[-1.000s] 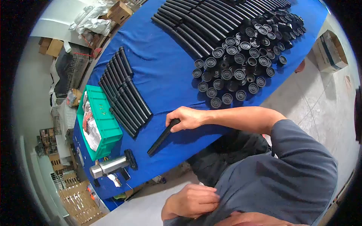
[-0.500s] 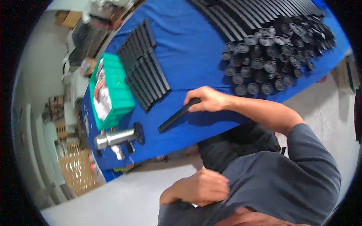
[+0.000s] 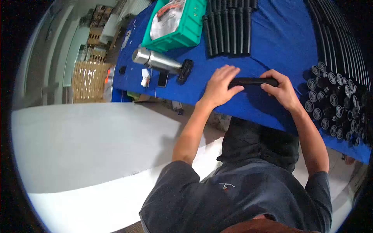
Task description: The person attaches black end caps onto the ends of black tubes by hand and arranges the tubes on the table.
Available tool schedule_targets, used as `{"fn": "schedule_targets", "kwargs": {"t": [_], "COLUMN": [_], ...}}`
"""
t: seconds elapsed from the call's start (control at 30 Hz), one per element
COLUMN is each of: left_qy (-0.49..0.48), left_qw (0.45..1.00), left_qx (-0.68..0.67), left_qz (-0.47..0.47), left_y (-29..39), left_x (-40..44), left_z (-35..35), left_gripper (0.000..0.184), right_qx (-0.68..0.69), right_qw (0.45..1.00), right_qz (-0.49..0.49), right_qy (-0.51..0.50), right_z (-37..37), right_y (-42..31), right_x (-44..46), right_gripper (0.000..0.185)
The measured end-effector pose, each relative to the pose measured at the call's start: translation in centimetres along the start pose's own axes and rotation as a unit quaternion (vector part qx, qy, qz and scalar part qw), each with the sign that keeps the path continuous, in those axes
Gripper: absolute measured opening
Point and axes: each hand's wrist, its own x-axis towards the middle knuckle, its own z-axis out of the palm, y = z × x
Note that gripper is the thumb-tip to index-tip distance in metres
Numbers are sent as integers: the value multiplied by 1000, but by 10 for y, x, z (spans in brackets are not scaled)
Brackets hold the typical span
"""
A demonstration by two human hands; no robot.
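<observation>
Left hand (image 3: 221, 86): fingers outstretched — at one end of a slim, black, plastic-looking tube (image 3: 252, 81)
Right hand (image 3: 283, 88): curled around the other end
Tube: crosswise between them — over the blue cloth-covered worktop (image 3: 281, 39)

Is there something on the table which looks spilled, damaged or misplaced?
Nothing looks spilled or damaged. Only the round black pieces at right look untidy: they cluster unevenly, while the black tubes beside them lie in rows.

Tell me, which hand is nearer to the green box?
Left. The left hand is at the end of the black tube nearer the green box; the right hand holds the other end, farther off.
</observation>
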Motion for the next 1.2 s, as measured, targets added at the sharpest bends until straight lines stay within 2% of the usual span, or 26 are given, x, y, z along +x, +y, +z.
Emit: {"fn": "schedule_targets", "kwargs": {"t": [0.03,0.07,0.27,0.47,0.77,0.93,1.03,1.13,1.2], "left_qy": [-41,4,39,70,59,5,11,-31,-21], "left_qw": [999,1000,998,997,997,997,998,997,997], "left_qx": [-8,19,-16,-22,-46,-70,-62,-49,-56], "left_qz": [5,24,-37,-34,-10,-45,-9,-43,-41], "left_y": [-2,-2,4,2,8,3,8,14,15], "left_x": [-2,-4,-5,-9,-3,-5,-3,-2,8], "left_z": [5,11,11,22,11,5,-1,-10,-18], "left_gripper": [54,45,29,29,33,34,32,31,32], "right_qx": [0,0,6,16,41,39,60,61,161], "right_qw": [1000,1000,1000,1000,999,994,998,998,985], "right_qz": [-4,-7,-10,-21,-2,-100,-31,-9,-14], "right_qy": [-3,-4,-2,6,-20,28,-18,-17,61], "right_z": [-1,0,2,2,-5,2,-5,-9,2], "right_y": [5,7,0,8,8,6,6,7,5], "right_x": [2,2,3,3,4,2,2,3,1], "right_gripper": [25,26,28,24,27,27,30,40,49]}}
